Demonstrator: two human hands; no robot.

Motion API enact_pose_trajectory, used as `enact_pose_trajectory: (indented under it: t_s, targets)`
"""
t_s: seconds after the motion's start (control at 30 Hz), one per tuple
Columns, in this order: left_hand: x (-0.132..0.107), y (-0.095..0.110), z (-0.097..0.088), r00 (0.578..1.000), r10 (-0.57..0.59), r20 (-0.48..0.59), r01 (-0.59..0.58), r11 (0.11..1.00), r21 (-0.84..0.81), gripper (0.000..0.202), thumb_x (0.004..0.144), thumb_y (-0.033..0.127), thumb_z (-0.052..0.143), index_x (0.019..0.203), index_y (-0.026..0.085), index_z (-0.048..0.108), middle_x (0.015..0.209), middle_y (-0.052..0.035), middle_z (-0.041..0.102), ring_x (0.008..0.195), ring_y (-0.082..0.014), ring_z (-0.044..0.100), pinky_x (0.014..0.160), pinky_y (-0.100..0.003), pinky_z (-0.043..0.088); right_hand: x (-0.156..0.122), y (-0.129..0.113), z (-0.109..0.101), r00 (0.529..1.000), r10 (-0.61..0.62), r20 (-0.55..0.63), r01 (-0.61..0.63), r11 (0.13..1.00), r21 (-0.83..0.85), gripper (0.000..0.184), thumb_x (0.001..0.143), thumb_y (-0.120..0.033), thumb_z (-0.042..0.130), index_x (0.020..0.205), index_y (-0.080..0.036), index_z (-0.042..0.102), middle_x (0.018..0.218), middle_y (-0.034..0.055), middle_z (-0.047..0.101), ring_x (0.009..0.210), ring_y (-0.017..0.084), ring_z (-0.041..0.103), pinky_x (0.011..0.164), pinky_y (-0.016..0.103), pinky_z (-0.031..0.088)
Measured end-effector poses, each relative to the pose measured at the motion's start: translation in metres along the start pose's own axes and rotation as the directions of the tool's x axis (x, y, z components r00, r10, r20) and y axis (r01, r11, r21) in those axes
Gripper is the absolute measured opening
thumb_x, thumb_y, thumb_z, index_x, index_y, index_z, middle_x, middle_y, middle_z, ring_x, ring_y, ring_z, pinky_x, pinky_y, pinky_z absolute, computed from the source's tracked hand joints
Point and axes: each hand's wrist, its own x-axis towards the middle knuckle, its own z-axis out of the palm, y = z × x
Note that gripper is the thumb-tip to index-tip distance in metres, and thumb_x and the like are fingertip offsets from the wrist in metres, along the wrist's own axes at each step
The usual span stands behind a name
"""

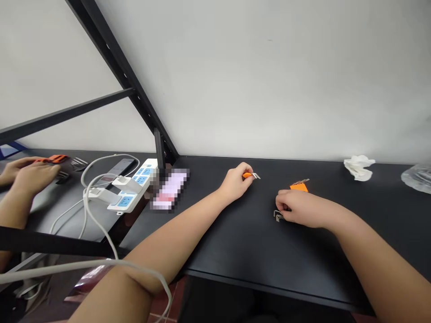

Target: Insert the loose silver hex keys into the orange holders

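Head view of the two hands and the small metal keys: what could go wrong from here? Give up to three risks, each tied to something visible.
1. The L-shaped metal keys at the right hand are small and thin, so they might slip or scatter.
2. Metal pieces stick out beside the orange piece in the left hand; they could catch on something.
3. A white cable crosses in front of the left arm, which might snag it.

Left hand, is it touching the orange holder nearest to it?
Touching: the head view shows the left hand pinching that orange holder between thumb and fingers, with metal keys sticking out.
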Motion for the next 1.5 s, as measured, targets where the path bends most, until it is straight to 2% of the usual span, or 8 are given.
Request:
enact_pose_trajectory:
  t_s: [0.2, 0.37, 0.5, 0.57, 0.93, 1.17, 1.3, 1.5]
  targets:
    - [0.003, -0.002, -0.001, 0.998, -0.021, -0.059, 0.015, 0.995, -0.101, 0.01, 0.084, 0.017, 0.069, 0.093, 0.021, 0.068, 0.092, 0.0004, 0.077, 0.086, -0.0146, 0.073, 0.081, -0.027, 0.056, 0.007, -0.001, 0.008, 0.983, -0.032, -0.179, 0.052, 0.993, 0.107, 0.009, 0.075, -0.012, 0.058, 0.071, -0.02, 0.056, 0.077, 0.0002, 0.064, 0.058, 0.011, 0.053, 0.05, 0.023, 0.038]
    - [-0.005, 0.013, 0.0, 1.0, 0.021, -0.008, -0.022, 0.997, -0.077, 0.007, 0.082, 0.015, 0.072, 0.084, 0.022, 0.072, 0.092, 0.0013, 0.08, 0.084, -0.0145, 0.074, 0.079, -0.026, 0.057, 0.014, -0.002, 0.005, 0.841, -0.033, -0.539, 0.326, 0.828, 0.457, 0.021, 0.089, -0.028, 0.06, 0.107, -0.021, 0.067, 0.086, 0.0029, 0.07, 0.071, 0.015, 0.066, 0.068, 0.028, 0.056]
    - [-0.012, 0.022, 0.006, 0.998, 0.046, 0.043, -0.042, 0.995, -0.089, 0.012, 0.08, 0.008, 0.069, 0.079, 0.02, 0.071, 0.092, 0.0012, 0.08, 0.08, -0.0135, 0.074, 0.074, -0.024, 0.056, 0.02, -0.009, 0.011, 0.775, 0.124, -0.619, 0.409, 0.648, 0.643, 0.023, 0.091, -0.04, 0.067, 0.097, -0.018, 0.07, 0.087, 0.0068, 0.074, 0.076, 0.018, 0.072, 0.074, 0.032, 0.061]
    - [-0.014, 0.023, 0.008, 0.997, 0.066, 0.05, -0.062, 0.996, -0.071, 0.013, 0.08, 0.007, 0.069, 0.08, 0.021, 0.071, 0.089, 0.0019, 0.08, 0.077, -0.0128, 0.073, 0.072, -0.023, 0.054, 0.024, -0.012, 0.014, 0.739, 0.145, -0.658, 0.451, 0.619, 0.643, 0.024, 0.09, -0.04, 0.069, 0.098, -0.017, 0.072, 0.092, 0.0077, 0.075, 0.083, 0.02, 0.073, 0.081, 0.035, 0.061]
    - [-0.013, 0.02, 0.008, 0.998, 0.06, 0.028, -0.058, 0.995, -0.079, 0.009, 0.081, 0.013, 0.071, 0.079, 0.021, 0.069, 0.086, 0.003, 0.078, 0.077, -0.0124, 0.071, 0.07, -0.023, 0.053, 0.022, -0.011, 0.01, 0.65, -0.051, -0.758, 0.407, 0.866, 0.29, 0.021, 0.097, -0.027, 0.056, 0.097, -0.023, 0.076, 0.098, 0.004, 0.076, 0.087, 0.019, 0.071, 0.078, 0.033, 0.058]
    - [-0.013, 0.021, 0.007, 0.991, 0.117, 0.071, -0.112, 0.991, -0.07, 0.007, 0.082, 0.016, 0.073, 0.085, 0.022, 0.07, 0.085, 0.0037, 0.076, 0.075, -0.0117, 0.07, 0.07, -0.021, 0.052, 0.018, -0.006, 0.007, 0.612, -0.222, -0.759, 0.428, 0.9, 0.082, 0.03, 0.099, -0.018, 0.048, 0.103, -0.025, 0.077, 0.104, 0.0014, 0.076, 0.093, 0.017, 0.072, 0.084, 0.032, 0.058]
    - [-0.013, 0.023, 0.007, 0.988, 0.128, 0.092, -0.119, 0.988, -0.096, 0.018, 0.084, 0.018, 0.072, 0.1, 0.023, 0.064, 0.09, 0.0035, 0.078, 0.08, -0.0132, 0.073, 0.076, -0.023, 0.054, 0.027, -0.006, 0.01, 0.578, -0.234, -0.782, 0.463, 0.883, 0.079, 0.03, 0.1, -0.02, 0.05, 0.103, -0.025, 0.079, 0.108, 0.0031, 0.074, 0.097, 0.017, 0.07, 0.087, 0.033, 0.058]
    - [-0.012, 0.023, 0.004, 0.991, 0.105, 0.088, -0.104, 0.994, -0.022, 0.037, 0.086, 0.013, 0.066, 0.118, 0.025, 0.053, 0.097, 0.0029, 0.08, 0.081, -0.0146, 0.075, 0.081, -0.027, 0.056, 0.038, -0.013, 0.021, 0.658, -0.216, -0.722, 0.417, 0.902, 0.11, 0.034, 0.099, -0.026, 0.051, 0.126, -0.028, 0.072, 0.128, 0.0066, 0.066, 0.115, 0.023, 0.061, 0.099, 0.043, 0.055]
